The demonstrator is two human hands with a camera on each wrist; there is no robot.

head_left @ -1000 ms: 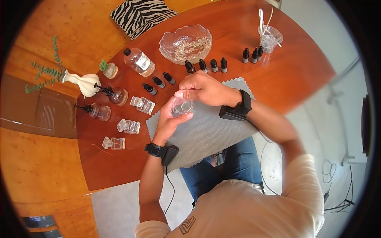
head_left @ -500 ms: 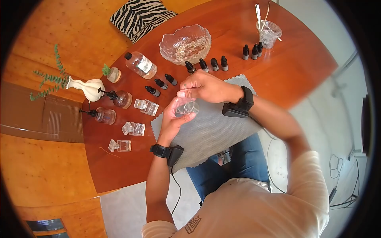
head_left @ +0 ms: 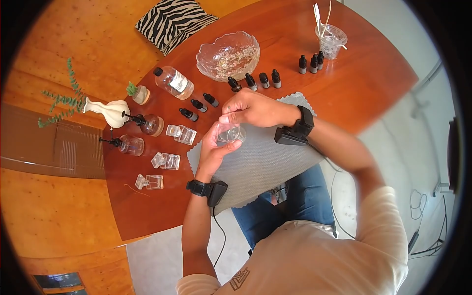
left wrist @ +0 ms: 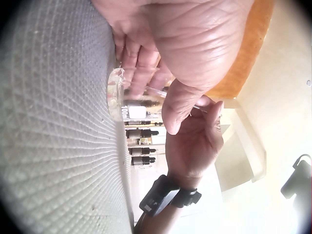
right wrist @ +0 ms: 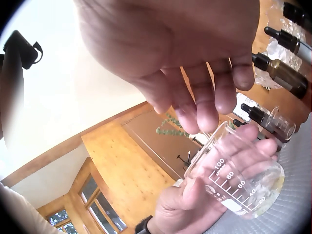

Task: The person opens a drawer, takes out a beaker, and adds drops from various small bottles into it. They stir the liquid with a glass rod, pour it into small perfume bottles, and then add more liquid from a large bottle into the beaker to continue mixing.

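Observation:
My left hand [head_left: 211, 150] holds a clear glass beaker [right wrist: 246, 183] round its side, thumb on one side and fingers on the other. White measuring marks run up the beaker, and a little liquid shows at its bottom. The beaker's base is on or close over the grey textured mat [head_left: 255, 167]. Above the rim, my right hand [head_left: 258, 109] pinches a thin clear rod [left wrist: 157, 92] between thumb and fingers. The rod slants down into the beaker, and its upper end is hidden by the fingers.
Several black-capped dropper bottles [head_left: 275, 78] stand beyond the mat, near a scalloped glass bowl [head_left: 209, 64]. On the left are a large labelled bottle [head_left: 178, 84], glass perfume bottles [head_left: 184, 135], pump bottles [head_left: 132, 146] and a white vase [head_left: 115, 113]. A plastic cup [head_left: 332, 46] holds sticks.
The head view has shifted slightly, so the table and arms appear a little farther right than one second ago. Both hands keep their hold at the beaker, with little visible movement.

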